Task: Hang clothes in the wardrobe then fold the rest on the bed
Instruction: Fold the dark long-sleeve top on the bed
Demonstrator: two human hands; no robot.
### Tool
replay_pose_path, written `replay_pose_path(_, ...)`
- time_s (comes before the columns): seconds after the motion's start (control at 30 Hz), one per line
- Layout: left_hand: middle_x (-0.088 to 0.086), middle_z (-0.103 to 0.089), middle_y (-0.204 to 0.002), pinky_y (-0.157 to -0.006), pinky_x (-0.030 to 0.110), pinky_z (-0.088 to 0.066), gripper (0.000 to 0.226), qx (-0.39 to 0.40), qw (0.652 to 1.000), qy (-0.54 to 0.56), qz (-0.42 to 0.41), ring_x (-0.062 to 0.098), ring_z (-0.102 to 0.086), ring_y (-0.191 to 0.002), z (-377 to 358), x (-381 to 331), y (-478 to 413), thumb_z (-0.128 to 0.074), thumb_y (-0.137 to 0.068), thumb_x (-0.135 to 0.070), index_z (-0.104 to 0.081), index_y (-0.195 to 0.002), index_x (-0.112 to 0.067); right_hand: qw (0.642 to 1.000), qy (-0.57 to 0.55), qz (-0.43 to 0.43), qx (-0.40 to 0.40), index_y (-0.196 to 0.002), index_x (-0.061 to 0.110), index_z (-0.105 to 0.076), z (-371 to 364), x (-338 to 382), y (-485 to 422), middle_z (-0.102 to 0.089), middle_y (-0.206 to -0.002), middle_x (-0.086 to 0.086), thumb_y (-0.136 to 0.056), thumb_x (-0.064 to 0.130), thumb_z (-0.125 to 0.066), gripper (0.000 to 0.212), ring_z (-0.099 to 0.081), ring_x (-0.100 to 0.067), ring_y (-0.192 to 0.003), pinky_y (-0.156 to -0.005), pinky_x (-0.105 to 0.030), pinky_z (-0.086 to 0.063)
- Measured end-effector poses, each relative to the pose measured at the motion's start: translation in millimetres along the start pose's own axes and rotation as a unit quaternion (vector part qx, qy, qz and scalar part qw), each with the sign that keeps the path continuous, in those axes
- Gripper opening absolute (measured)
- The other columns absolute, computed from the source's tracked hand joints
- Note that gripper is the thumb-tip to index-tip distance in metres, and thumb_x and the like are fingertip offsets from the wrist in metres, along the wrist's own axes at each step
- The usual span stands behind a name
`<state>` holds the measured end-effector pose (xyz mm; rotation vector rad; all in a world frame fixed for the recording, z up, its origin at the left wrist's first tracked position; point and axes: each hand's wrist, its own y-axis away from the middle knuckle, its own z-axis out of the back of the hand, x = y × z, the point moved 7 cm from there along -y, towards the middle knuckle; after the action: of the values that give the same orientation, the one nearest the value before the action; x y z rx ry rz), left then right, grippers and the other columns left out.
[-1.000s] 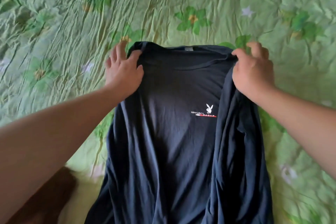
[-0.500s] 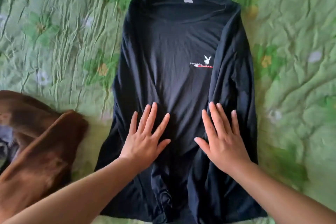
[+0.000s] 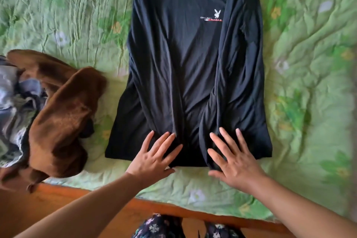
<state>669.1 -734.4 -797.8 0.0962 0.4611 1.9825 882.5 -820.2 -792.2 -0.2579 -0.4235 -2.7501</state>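
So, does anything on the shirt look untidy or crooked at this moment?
Yes. On the dark shirt, the folded-in flap by the right hand is bunched and twisted near the hem, while the side by the left hand lies flatter. Both hands rest flat on the hem.

Right of the dark shirt (image 3: 183, 63) the green bedspread (image 3: 309, 54) lies bare, wide room; left, only a narrow strip before the brown garment (image 3: 63, 118) heaps up, grey clothes (image 3: 11, 91) behind it; wooden bed edge (image 3: 61, 199) borders the near side
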Motion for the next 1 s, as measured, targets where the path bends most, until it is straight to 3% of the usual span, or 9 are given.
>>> replay_pose_path(0.07, 0.018, -0.034, -0.155, -0.111, 0.066, -0.031, 0.089, 0.006, 1.000, -0.013, -0.015, 0.036, -0.041, -0.139, -1, 0, 5, -0.067, -0.080, -0.060, -0.036, -0.154, -0.021, 0.999, 0.005, 0.016, 0.031, -0.138, 0.022, -0.053, -3, -1, 8, -0.027, -0.165, -0.017, -0.085, 0.068, -0.057, 0.070, -0.019, -0.042, -0.153, -0.110, -0.077, -0.022)
replay_pose_path(0.23, 0.014, -0.054, -0.122, -0.090, 0.050, -0.046, 0.060, -0.054, 0.998, -0.024, -0.025, 0.033, -0.057, -0.104, 18, 6, -1, -0.060, -0.084, -0.014, -0.050, -0.144, -0.021, 0.998, 0.038, -0.021, 0.043, -0.137, 0.022, -0.059, 5, -24, 6, -0.044, -0.152, -0.018, -0.083, 0.019, -0.053, 0.054, -0.044, -0.044, -0.137, -0.108, -0.067, -0.035)
replay_pose_path(0.33, 0.010, -0.060, -0.109, -0.074, 0.043, -0.050, 0.053, -0.060, 0.997, -0.005, -0.042, 0.031, -0.060, -0.091, 29, 11, -10, -0.048, -0.085, -0.005, -0.059, -0.134, -0.022, 0.998, 0.066, -0.006, 0.015, -0.118, 0.016, -0.066, 17, -23, -7, -0.058, -0.128, -0.017, -0.083, 0.009, -0.056, 0.037, -0.057, -0.041, -0.111, -0.089, -0.056, -0.049)
replay_pose_path(0.47, 0.006, -0.065, -0.097, -0.054, 0.035, -0.053, 0.051, -0.039, 0.996, 0.078, 0.011, 0.028, -0.063, -0.080, 47, 26, -28, -0.078, -0.072, -0.001, -0.072, -0.119, -0.020, 0.999, 0.037, -0.012, -0.005, -0.092, 0.012, -0.066, 48, -26, -30, -0.060, -0.088, -0.009, -0.084, 0.000, -0.042, 0.028, -0.059, -0.031, -0.072, -0.060, -0.042, -0.049)
replay_pose_path(0.57, 0.005, -0.064, -0.096, -0.044, 0.036, -0.052, 0.043, -0.021, 0.988, 0.129, 0.080, 0.030, -0.067, -0.075, 73, 52, -47, -0.076, -0.079, -0.006, -0.068, -0.118, -0.020, 0.995, -0.048, -0.071, 0.047, -0.103, 0.010, -0.061, 73, -46, -52, -0.054, -0.096, -0.009, -0.079, -0.006, -0.039, 0.037, -0.059, -0.035, -0.070, -0.049, -0.041, -0.040)
replay_pose_path(0.67, 0.004, -0.064, -0.112, -0.055, 0.043, -0.055, 0.039, -0.029, 0.985, 0.146, 0.088, 0.036, -0.068, -0.078, 116, 92, -79, -0.059, -0.090, -0.014, -0.058, -0.128, -0.023, 0.985, -0.097, -0.133, 0.050, -0.114, 0.018, -0.047, 113, -89, -83, -0.047, -0.107, -0.004, -0.079, -0.003, -0.048, 0.041, -0.059, -0.042, -0.072, -0.051, -0.041, -0.030)
replay_pose_path(0.8, 0.004, -0.059, -0.121, -0.068, 0.047, -0.055, 0.040, -0.073, 0.990, 0.091, 0.080, 0.037, -0.066, -0.092, 187, 169, -144, -0.048, -0.098, -0.021, -0.049, -0.137, -0.028, 0.986, -0.072, -0.146, -0.021, -0.119, 0.025, -0.043, 186, -162, -147, -0.053, -0.119, -0.005, -0.084, 0.016, -0.057, 0.040, -0.063, -0.044, -0.088, -0.065, -0.043, -0.044)
replay_pose_path(0.93, 0.012, -0.047, -0.137, -0.097, 0.053, -0.043, 0.059, -0.162, 0.958, 0.025, 0.234, 0.039, -0.048, -0.121, 235, 244, -191, -0.047, -0.099, -0.020, -0.028, -0.155, -0.030, 0.959, 0.014, -0.259, -0.112, -0.132, 0.018, -0.039, 231, -231, -193, -0.046, -0.122, -0.015, -0.093, 0.033, -0.061, 0.047, -0.055, -0.044, -0.103, -0.074, -0.049, -0.047)
replay_pose_path(1.0, 0.011, -0.040, -0.144, -0.104, 0.055, -0.038, 0.065, -0.149, 0.949, 0.034, 0.276, 0.039, -0.041, -0.128, 231, 247, -196, -0.048, -0.096, -0.018, -0.024, -0.155, -0.033, 0.954, 0.037, -0.268, -0.126, -0.133, 0.016, -0.042, 225, -231, -194, -0.045, -0.121, -0.019, -0.093, 0.030, -0.061, 0.046, -0.051, -0.044, -0.107, -0.079, -0.053, -0.051)
